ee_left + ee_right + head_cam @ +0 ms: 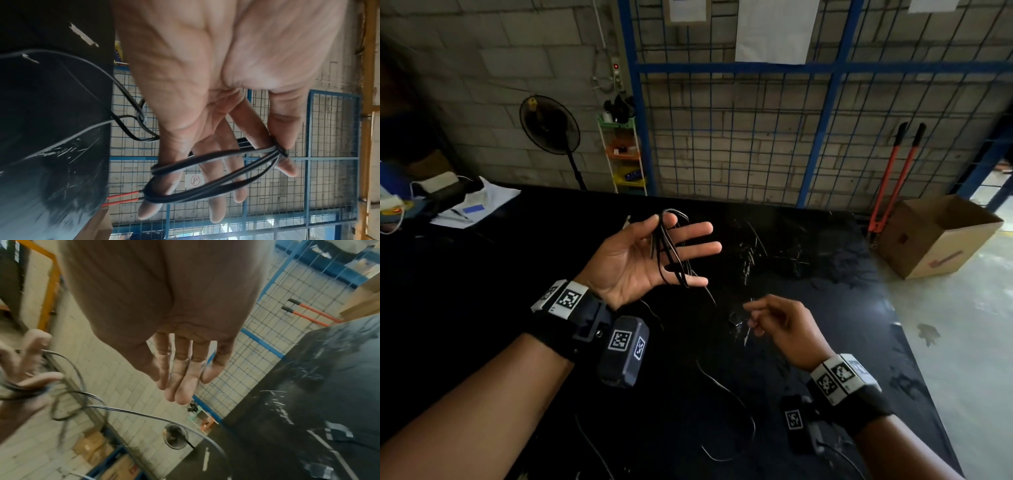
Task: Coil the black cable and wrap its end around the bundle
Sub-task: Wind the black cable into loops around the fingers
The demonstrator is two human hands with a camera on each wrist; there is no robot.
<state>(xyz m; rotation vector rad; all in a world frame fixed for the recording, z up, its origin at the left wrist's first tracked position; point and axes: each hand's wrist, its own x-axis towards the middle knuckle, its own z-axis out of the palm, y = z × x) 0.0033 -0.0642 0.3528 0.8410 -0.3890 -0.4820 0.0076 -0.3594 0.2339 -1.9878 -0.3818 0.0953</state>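
Partly coiled: several loops of the black cable (669,250) strung round the spread, straight fingers of the left hand (640,258) above the black table (825,291), a long tail trailing down across the tabletop, so more winding and the final wrap of the end remain, by my reading. Right hand (779,323) just below, fingers loosely bent, empty. No readable writing; only square coded tags on the wrist bands (840,375).
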